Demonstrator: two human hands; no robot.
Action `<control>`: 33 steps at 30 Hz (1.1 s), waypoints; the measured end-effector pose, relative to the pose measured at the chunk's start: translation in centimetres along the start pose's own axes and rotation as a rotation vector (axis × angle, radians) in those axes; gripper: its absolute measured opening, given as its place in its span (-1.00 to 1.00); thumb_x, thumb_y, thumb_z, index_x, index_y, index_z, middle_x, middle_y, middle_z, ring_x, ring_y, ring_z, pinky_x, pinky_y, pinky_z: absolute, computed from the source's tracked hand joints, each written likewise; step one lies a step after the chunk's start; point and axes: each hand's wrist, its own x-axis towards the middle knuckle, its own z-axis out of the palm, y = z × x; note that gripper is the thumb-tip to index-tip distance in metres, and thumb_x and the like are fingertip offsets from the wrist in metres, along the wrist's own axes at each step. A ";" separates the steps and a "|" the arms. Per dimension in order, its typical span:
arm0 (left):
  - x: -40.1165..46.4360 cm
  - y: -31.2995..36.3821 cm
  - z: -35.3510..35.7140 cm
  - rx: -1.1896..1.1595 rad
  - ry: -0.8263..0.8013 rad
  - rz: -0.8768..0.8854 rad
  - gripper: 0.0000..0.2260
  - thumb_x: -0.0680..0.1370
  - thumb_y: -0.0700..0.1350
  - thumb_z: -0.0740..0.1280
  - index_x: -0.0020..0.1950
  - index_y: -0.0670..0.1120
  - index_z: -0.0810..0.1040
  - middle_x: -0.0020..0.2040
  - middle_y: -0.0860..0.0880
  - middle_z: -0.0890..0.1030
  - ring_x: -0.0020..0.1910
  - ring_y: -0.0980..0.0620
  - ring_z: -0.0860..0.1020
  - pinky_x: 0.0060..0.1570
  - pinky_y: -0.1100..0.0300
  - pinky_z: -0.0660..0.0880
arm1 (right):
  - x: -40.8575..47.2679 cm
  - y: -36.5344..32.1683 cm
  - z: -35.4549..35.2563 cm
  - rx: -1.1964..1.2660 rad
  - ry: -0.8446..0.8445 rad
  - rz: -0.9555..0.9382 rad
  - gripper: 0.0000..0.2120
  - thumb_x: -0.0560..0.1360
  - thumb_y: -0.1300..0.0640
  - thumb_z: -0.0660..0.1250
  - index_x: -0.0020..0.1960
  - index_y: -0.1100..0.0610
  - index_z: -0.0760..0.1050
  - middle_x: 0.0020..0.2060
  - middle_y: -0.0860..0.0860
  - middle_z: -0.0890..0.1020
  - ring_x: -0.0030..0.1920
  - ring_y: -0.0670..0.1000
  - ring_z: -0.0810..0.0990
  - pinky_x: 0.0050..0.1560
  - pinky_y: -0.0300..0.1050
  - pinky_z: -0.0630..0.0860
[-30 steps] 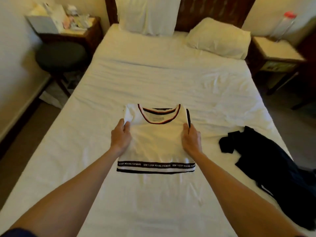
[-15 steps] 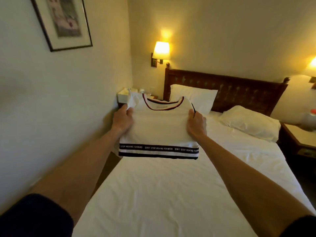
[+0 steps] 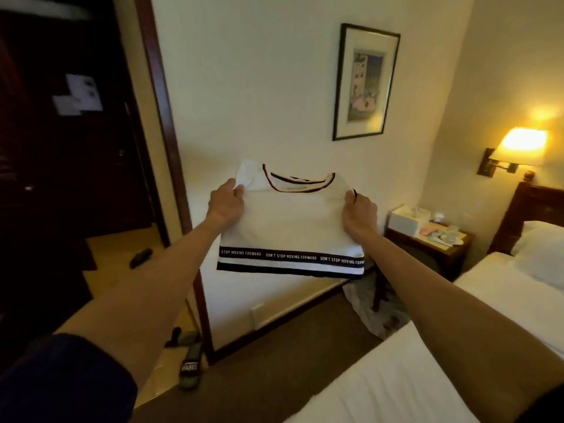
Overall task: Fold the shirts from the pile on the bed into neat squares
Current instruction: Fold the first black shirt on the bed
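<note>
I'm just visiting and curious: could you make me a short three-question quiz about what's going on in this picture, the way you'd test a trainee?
1. True or false: the folded white shirt lies flat on the bed.
2. Multiple choice: what holds the shirt? A) left hand only B) right hand only C) both hands, one at each side
3. Fill in: the framed picture hangs on the wall ___ the shirt.

Key: 1 false, it is held up in the air; 2 C; 3 above.

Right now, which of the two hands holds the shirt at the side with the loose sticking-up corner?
The left hand: a loose corner of the folded white shirt sticks up above it. The right hand grips a flat edge.
</note>
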 end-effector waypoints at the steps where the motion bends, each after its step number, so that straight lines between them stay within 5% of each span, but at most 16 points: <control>1: 0.6 -2.5 -2.6 0.018 0.041 -0.036 -0.74 0.70 -0.06 0.10 0.16 -0.22 0.45 0.18 -0.31 0.54 0.16 -0.28 0.50 -0.04 0.13 0.29 | 0.2 -2.4 3.2 0.023 -0.046 -0.031 -0.51 0.70 -0.01 -0.04 0.18 0.31 0.52 0.12 0.29 0.59 0.13 0.28 0.54 0.07 0.03 0.41; 7: 2.4 -16.4 -17.9 0.134 0.268 -0.253 -0.73 0.70 -0.04 0.11 0.20 -0.20 0.47 0.18 -0.25 0.54 0.18 -0.27 0.50 0.05 0.04 0.36 | -0.6 -16.4 21.4 0.178 -0.305 -0.211 -0.52 0.70 -0.01 -0.04 0.05 0.30 0.51 0.04 0.26 0.61 -0.05 0.19 0.51 -0.08 -0.09 0.31; 13: 5.8 -25.7 -28.6 0.261 0.420 -0.415 -0.69 0.70 -0.04 0.10 0.27 -0.21 0.47 0.24 -0.25 0.51 0.24 -0.27 0.46 0.20 -0.06 0.39 | -1.1 -28.0 35.5 0.280 -0.477 -0.349 -0.53 0.70 0.01 -0.03 0.14 0.32 0.53 0.09 0.25 0.59 0.09 0.23 0.51 -0.02 -0.08 0.29; 18: 13.0 -31.4 -32.1 0.236 0.521 -0.476 -0.70 0.70 -0.02 0.09 0.25 -0.16 0.50 0.15 -0.16 0.53 0.04 -0.07 0.47 0.06 0.02 0.41 | 3.5 -34.8 45.4 0.334 -0.541 -0.399 -0.60 0.69 0.00 -0.02 -0.05 0.24 0.45 -0.07 0.15 0.54 -0.01 0.19 0.53 -0.06 -0.05 0.33; 28: 30.4 -45.4 -35.8 0.237 0.540 -0.483 -0.69 0.69 0.00 0.08 0.21 -0.16 0.50 0.07 -0.15 0.55 -0.01 -0.09 0.52 -0.05 0.03 0.43 | 13.1 -44.0 65.1 0.294 -0.557 -0.403 -0.53 0.69 -0.02 -0.02 0.14 0.30 0.52 0.06 0.20 0.56 -0.05 0.10 0.46 -0.03 -0.08 0.33; 33: 41.4 -55.0 -37.5 0.231 0.483 -0.457 -0.68 0.68 -0.01 0.08 0.20 -0.17 0.51 0.13 -0.20 0.55 0.09 -0.18 0.52 0.11 -0.06 0.50 | 18.2 -48.4 76.4 0.265 -0.515 -0.354 -0.52 0.70 -0.01 -0.01 0.18 0.34 0.52 0.12 0.26 0.57 0.03 0.17 0.52 0.02 -0.04 0.37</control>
